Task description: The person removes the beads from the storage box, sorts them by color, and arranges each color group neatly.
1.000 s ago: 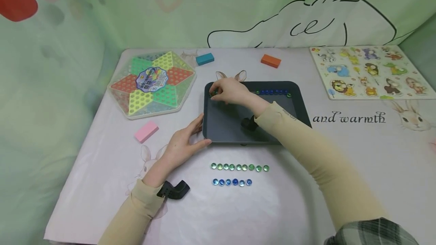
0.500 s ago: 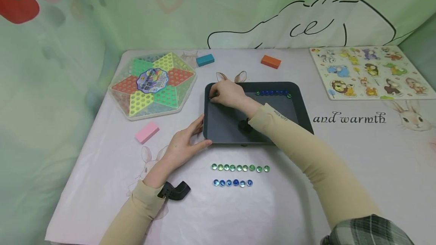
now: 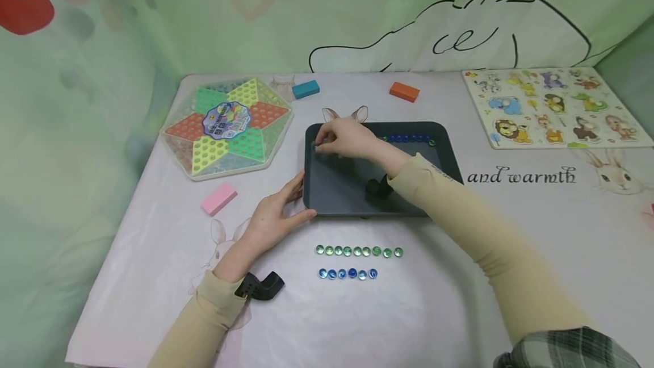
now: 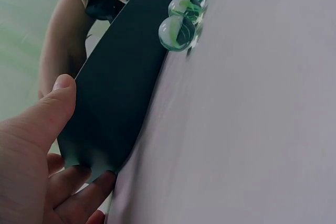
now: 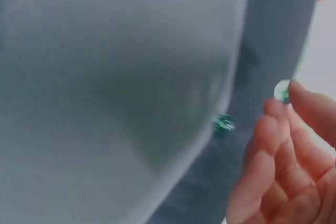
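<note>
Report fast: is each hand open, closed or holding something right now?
Left hand: open, thumb and fingers against a corner of the dark grey rectangular tray.
Right hand: closed, pinching a round clear-and-green glass marble.

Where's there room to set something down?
On the table: nearer than the blue marbles, between the sleeves; and right of the right sleeve, nearer than the animal board. Crowded: far left corner of the tray, where the right hand pinches a green marble, and its left edge, where the left hand rests.
</note>
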`<state>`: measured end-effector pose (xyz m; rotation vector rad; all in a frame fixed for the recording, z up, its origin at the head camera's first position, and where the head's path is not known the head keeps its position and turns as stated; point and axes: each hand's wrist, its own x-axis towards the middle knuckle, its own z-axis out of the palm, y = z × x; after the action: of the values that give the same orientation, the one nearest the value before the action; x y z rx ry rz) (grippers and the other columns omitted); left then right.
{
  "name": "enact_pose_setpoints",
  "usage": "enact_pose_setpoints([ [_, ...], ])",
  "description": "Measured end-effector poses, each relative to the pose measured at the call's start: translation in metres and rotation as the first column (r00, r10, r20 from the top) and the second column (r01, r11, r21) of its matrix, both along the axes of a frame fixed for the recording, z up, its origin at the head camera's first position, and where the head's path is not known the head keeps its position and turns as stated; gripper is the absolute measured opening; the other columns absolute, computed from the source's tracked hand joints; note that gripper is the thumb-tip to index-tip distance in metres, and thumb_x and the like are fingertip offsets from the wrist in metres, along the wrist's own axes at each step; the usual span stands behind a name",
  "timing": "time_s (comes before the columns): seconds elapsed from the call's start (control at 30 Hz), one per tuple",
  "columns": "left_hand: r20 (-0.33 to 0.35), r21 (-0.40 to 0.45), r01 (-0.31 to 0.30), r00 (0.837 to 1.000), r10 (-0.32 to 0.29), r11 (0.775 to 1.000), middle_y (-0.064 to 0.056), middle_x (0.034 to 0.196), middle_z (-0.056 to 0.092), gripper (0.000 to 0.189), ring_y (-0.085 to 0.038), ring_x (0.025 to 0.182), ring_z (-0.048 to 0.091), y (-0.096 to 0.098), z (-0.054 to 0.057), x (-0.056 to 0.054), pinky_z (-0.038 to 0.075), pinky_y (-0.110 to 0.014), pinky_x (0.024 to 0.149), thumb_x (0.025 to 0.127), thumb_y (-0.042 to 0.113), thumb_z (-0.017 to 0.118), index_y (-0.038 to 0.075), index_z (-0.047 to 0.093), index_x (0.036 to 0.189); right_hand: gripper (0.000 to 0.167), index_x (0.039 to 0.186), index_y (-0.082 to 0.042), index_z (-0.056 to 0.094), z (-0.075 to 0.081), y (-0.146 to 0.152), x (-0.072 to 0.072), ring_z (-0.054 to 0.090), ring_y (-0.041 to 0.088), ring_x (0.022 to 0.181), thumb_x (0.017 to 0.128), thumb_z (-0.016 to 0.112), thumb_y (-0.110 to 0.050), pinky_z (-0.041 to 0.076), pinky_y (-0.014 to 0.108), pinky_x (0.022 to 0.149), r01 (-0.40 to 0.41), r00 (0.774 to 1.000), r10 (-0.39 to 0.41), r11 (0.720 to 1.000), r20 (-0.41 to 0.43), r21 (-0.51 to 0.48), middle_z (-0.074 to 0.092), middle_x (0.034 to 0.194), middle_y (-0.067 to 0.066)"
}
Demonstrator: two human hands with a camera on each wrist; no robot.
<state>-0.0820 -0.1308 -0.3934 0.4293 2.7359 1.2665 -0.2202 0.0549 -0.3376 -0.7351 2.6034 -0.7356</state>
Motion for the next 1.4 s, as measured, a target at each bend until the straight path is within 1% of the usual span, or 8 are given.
enact_pose_setpoints([
  [0.23, 0.006, -0.005, 0.001, 1.000, -0.001, 1.000, -0.004, 0.134, 0.053, 0.078, -0.020, 0.119, 0.054, 0.000, -0.003, 0.000, 0.039, -0.043, 0.101, 0.083, 0.039, 0.067, 0.022, 0.027, 0.147, 0.020, 0.102, -0.009, 0.065, 0.029, 0.025, 0.019, 0.058, 0.031, 0.067, 0.089, 0.063, -0.023, 0.044, 0.028, 0.056, 0.010, 0.995, 0.002, 0.992, 0.096, -0.128, 0.060, 0.075, 0.012],
  [0.33, 0.005, -0.010, -0.003, 1.000, 0.003, 1.000, -0.005, 0.134, 0.053, 0.078, -0.020, 0.119, 0.054, -0.001, -0.003, 0.000, 0.039, -0.044, 0.101, 0.083, 0.039, 0.067, 0.022, 0.026, 0.147, 0.018, 0.101, -0.010, 0.065, 0.040, 0.038, 0.032, 0.056, 0.031, 0.065, 0.088, 0.063, -0.022, 0.043, 0.029, 0.055, 0.020, 0.994, -0.001, 0.985, 0.110, -0.171, 0.060, 0.076, 0.012],
  [0.57, 0.000, -0.015, -0.012, 1.000, 0.012, 1.000, -0.006, 0.133, 0.054, 0.078, -0.021, 0.119, 0.054, -0.002, -0.004, 0.001, 0.038, -0.045, 0.102, 0.083, 0.038, 0.068, 0.023, 0.026, 0.147, 0.018, 0.102, -0.010, 0.064, 0.048, 0.072, 0.062, 0.052, 0.029, 0.062, 0.089, 0.063, -0.022, 0.044, 0.031, 0.055, 0.010, 0.983, 0.030, 0.976, 0.180, -0.218, 0.059, 0.074, 0.004],
  [0.73, 0.008, -0.012, -0.017, 1.000, 0.017, 1.000, -0.006, 0.133, 0.054, 0.078, -0.022, 0.119, 0.054, -0.002, -0.004, 0.001, 0.036, -0.046, 0.103, 0.083, 0.038, 0.068, 0.023, 0.026, 0.147, 0.017, 0.103, -0.007, 0.063, 0.043, 0.094, 0.081, 0.050, 0.026, 0.059, 0.090, 0.062, -0.018, 0.045, 0.029, 0.054, -0.024, 0.962, 0.095, 0.963, 0.256, -0.269, 0.059, 0.076, 0.007],
  [0.93, 0.009, -0.006, -0.014, 1.000, 0.014, 1.000, -0.006, 0.133, 0.054, 0.077, -0.022, 0.119, 0.054, -0.002, -0.004, 0.001, 0.036, -0.046, 0.103, 0.083, 0.038, 0.068, 0.023, 0.026, 0.147, 0.014, 0.099, -0.009, 0.065, 0.030, 0.119, 0.106, 0.052, 0.019, 0.059, 0.088, 0.063, -0.018, 0.046, 0.027, 0.053, -0.087, 0.949, 0.170, 0.951, 0.264, -0.298, 0.062, 0.078, 0.013],
  [1.2, 0.014, -0.009, -0.014, 1.000, 0.014, 1.000, -0.006, 0.133, 0.053, 0.077, -0.022, 0.119, 0.054, -0.001, -0.003, 0.001, 0.035, -0.046, 0.103, 0.083, 0.039, 0.067, 0.024, 0.027, 0.147, 0.010, 0.094, -0.017, 0.066, 0.007, 0.143, 0.130, 0.048, 0.004, 0.056, 0.087, 0.065, -0.024, 0.042, 0.019, 0.049, -0.267, 0.899, 0.347, 0.919, 0.269, -0.291, 0.059, 0.068, -0.001],
  [1.3, 0.013, -0.011, -0.010, 1.000, 0.010, 1.000, -0.007, 0.133, 0.053, 0.077, -0.022, 0.119, 0.054, -0.001, -0.003, 0.001, 0.035, -0.047, 0.104, 0.083, 0.039, 0.067, 0.022, 0.026, 0.147, 0.010, 0.091, -0.018, 0.066, 0.001, 0.147, 0.134, 0.047, 0.000, 0.058, 0.085, 0.067, -0.025, 0.041, 0.018, 0.051, -0.259, 0.907, 0.320, 0.936, 0.274, -0.238, 0.057, 0.068, -0.009],
  [1.4, 0.019, -0.009, -0.011, 1.000, 0.011, 1.000, -0.006, 0.133, 0.053, 0.078, -0.022, 0.119, 0.054, -0.001, -0.003, 0.000, 0.034, -0.047, 0.104, 0.083, 0.039, 0.067, 0.022, 0.026, 0.147, 0.007, 0.089, -0.018, 0.066, -0.003, 0.148, 0.137, 0.046, -0.001, 0.058, 0.084, 0.068, -0.023, 0.041, 0.018, 0.052, -0.233, 0.930, 0.267, 0.959, 0.252, -0.159, 0.054, 0.067, -0.013],
])
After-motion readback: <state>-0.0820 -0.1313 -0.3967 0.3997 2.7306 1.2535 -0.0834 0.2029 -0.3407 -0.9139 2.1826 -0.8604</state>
